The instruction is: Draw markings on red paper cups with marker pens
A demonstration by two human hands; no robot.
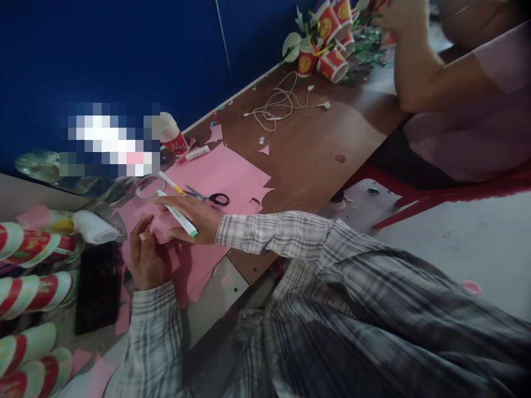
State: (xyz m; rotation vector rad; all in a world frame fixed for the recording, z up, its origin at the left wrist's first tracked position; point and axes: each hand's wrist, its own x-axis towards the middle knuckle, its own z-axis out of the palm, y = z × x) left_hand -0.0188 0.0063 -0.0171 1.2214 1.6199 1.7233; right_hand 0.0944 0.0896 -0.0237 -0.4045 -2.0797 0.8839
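Note:
My left hand [150, 257] is closed on a small folded-looking piece of pink paper [160, 226], with thumb and fingers at its edge. From the other side, my right hand [197, 218] also touches this piece, its thumb against the paper. A white marker with a green end [179, 214] is tucked in my right hand, slanting across its fingers. Beneath both hands lie larger pink sheets [232, 171]. Black-handled scissors [209, 197] rest on the sheets just beyond my right hand. Next to them is a white and yellow pen-like stick [171, 183]. A tape roll [149, 187] lies close by.
Stacked red-and-white paper cups [35, 293] and a black phone [97, 287] are at left. Another marker [194, 155] lies near upright cups [172, 134]. White earphones [274, 110] lie farther along the table. A co-worker's arm [431, 72] is near decorated cups [327, 41].

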